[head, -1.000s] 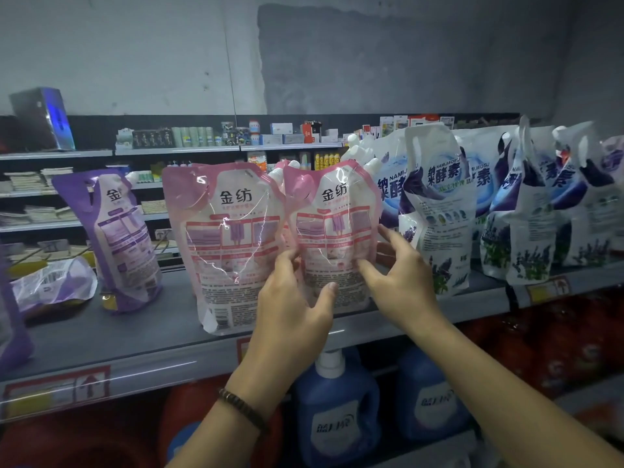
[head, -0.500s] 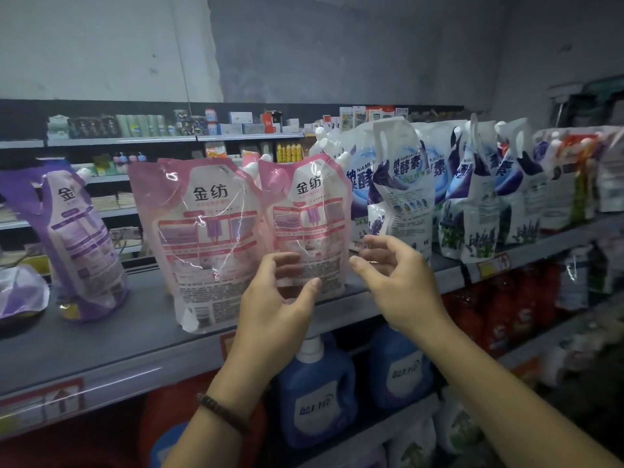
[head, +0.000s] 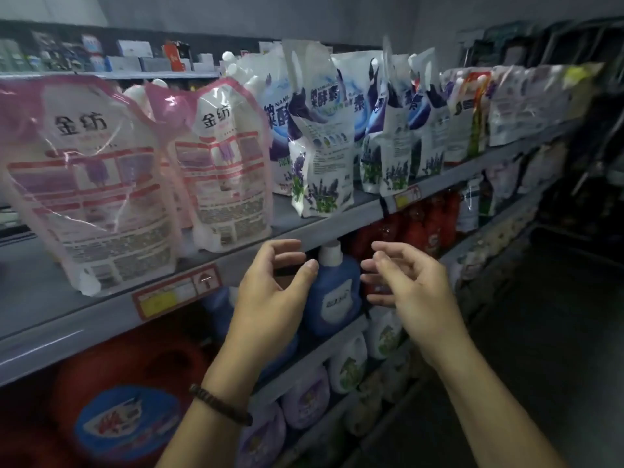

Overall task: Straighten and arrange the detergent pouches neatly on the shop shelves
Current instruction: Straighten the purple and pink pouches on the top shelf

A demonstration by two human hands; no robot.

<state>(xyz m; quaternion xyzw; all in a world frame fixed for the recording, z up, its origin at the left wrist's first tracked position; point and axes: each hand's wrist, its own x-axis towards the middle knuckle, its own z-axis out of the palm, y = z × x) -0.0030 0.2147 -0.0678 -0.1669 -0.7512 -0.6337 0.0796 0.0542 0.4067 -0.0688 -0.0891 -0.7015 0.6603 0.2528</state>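
Pink pouches [head: 84, 184], two, left hand [head: 273, 298], right hand [head: 415, 292], empty

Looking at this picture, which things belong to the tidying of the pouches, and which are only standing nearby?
Job: pink plastic detergent pouches; white-and-purple lavender-print pouches; grey metal shelf; left hand and right hand, both empty.
Nearby: blue plastic bottle with white cap; red plastic jugs; small cardboard boxes on the far shelf.

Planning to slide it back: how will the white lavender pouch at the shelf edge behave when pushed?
The white lavender pouch likely flexes, since its film is creased and bulging. Tall on a narrow base and already leaning, it may tip if pushed high. Its glossy film probably feels slippery.
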